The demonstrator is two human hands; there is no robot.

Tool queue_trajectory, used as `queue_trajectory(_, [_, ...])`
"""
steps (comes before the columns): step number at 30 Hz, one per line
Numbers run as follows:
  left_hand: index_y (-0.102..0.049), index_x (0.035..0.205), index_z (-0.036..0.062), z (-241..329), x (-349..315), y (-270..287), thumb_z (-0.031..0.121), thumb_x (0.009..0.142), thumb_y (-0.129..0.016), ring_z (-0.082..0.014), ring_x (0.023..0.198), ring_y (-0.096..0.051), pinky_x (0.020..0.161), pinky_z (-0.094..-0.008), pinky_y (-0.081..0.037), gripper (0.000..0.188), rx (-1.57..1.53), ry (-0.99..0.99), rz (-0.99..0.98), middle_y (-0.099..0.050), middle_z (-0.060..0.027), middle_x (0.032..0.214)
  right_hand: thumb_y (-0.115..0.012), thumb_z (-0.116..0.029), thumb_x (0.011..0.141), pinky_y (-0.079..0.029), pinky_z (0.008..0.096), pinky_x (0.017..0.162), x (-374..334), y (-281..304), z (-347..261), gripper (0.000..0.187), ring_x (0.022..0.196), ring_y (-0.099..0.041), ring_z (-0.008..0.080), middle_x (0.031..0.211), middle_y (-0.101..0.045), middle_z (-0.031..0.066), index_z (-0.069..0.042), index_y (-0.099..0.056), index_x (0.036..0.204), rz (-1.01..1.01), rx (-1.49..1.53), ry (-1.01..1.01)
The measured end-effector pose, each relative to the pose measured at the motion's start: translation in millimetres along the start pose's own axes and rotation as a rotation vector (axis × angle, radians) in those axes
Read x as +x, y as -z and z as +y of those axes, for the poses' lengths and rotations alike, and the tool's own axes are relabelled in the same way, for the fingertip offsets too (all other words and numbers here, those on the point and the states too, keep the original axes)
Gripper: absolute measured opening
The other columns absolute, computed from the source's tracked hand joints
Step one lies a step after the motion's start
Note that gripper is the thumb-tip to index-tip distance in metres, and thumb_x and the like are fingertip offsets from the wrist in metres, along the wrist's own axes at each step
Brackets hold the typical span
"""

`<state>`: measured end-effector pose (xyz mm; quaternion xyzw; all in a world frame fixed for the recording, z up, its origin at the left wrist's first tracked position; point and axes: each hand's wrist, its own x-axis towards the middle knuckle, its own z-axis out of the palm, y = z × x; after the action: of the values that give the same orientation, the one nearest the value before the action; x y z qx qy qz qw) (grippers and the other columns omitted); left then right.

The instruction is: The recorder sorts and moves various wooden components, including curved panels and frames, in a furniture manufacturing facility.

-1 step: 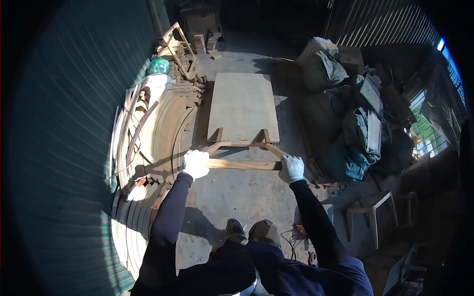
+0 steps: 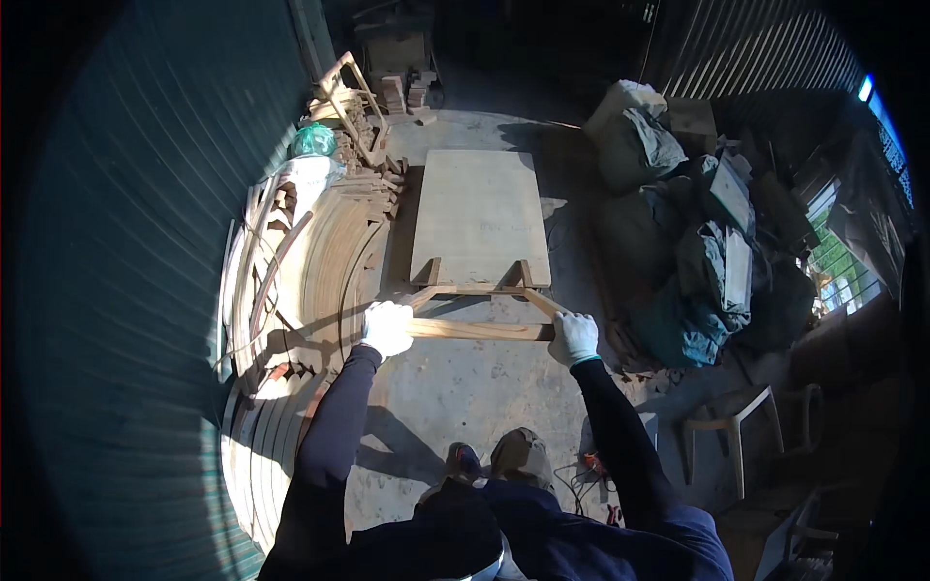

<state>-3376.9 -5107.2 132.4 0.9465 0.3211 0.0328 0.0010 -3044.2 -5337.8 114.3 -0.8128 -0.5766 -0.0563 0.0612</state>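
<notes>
My left hand (image 2: 387, 329), in a white glove, is closed around the left end of a light wooden frame (image 2: 480, 331). At its right end my right hand (image 2: 575, 337), gloved alike, grips the corner. A crossbar spans between both hands, and two slanted side pieces run forward from them. Just beyond lies a large pale rectangular board (image 2: 480, 213), flat and low. Two short wooden pieces stick up at its near edge, a left block (image 2: 433, 269) and a right block (image 2: 525, 273). How the frame joins whatever is under the board is hidden.
Curved wooden strips (image 2: 325, 261) are stacked along the green corrugated wall (image 2: 165, 290) at left. Bulky sacks (image 2: 668, 232) crowd the right side. A wooden stool-like frame (image 2: 731, 426) stands at lower right. Cables and a red tool (image 2: 594, 465) lie beside my feet.
The whole scene, board and wooden frame included, sits slightly lower in the picture. Both hands keep the same grip on the frame.
</notes>
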Motion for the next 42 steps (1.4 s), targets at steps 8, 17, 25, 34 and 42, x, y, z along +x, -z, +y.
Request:
queue_trajectory(8, [-0.063,0.084,0.0143,-141.8,264.7,-41.5,0.020,0.066,-0.070,-0.0288,0.086,-0.060,0.088,-0.0456,-0.042,0.020,0.055,-0.074,0.214,-0.062,-0.0060,0.082,-0.066,-0.020,0.070,-0.054,0.0441,0.065,286.3,-60.7,23.0,0.014,0.072,-0.072,0.0311,0.077,-0.070,0.0120,-0.014,-0.063,0.082,-0.087,-0.006,-0.007])
queue_trajectory(17, [-0.063,0.090,0.0154,-269.9,586.1,-62.1,0.016,0.066,-0.071,-0.0300,0.103,-0.056,0.089,-0.0492,-0.043,0.026,0.024,0.196,0.081,-0.063,-0.0067,0.096,-0.064,-0.019,0.071,-0.056,0.0448,0.066,618.0,-109.2,79.2,0.015,0.072,-0.072,0.0319,0.076,-0.070,0.0111,-0.012,-0.065,0.085,-0.206,0.067,-0.044])
queue_trajectory(25, [-0.069,0.089,0.0132,-329.2,864.3,-86.8,0.013,0.060,-0.073,-0.0278,0.098,-0.059,0.088,-0.0451,-0.044,0.030,-0.093,0.107,0.210,-0.066,-0.0060,0.093,-0.066,-0.017,0.069,-0.054,0.0457,0.067,873.9,-149.4,187.2,0.014,0.074,-0.071,0.0324,0.079,-0.070,0.0105,-0.013,-0.065,0.082,-0.090,-0.005,-0.056])
queue_trajectory(34, [-0.069,0.084,0.0110,-357.9,1196.7,-94.1,0.014,0.061,-0.069,-0.0292,0.092,-0.063,0.089,-0.0437,-0.046,0.023,-0.133,0.058,0.126,-0.071,-0.0085,0.088,-0.070,-0.019,0.069,-0.050,0.0438,0.079,1164.9,-193.3,344.9,0.022,0.089,-0.070,0.0274,0.086,-0.071,0.0086,-0.017,-0.067,0.090,-0.136,-0.110,-0.134])
queue_trajectory(42, [-0.068,0.084,0.0133,-420.0,1490.5,-124.7,0.016,0.062,-0.068,-0.0288,0.088,-0.068,0.074,-0.0438,-0.054,0.022,-0.147,0.060,0.167,-0.071,-0.0089,0.085,-0.067,-0.018,0.068,-0.049,0.0424,0.083,1447.9,-235.6,459.6,0.026,0.092,-0.070,0.0275,0.090,-0.072,0.0084,-0.018,-0.070,0.093,-0.175,-0.093,-0.113])
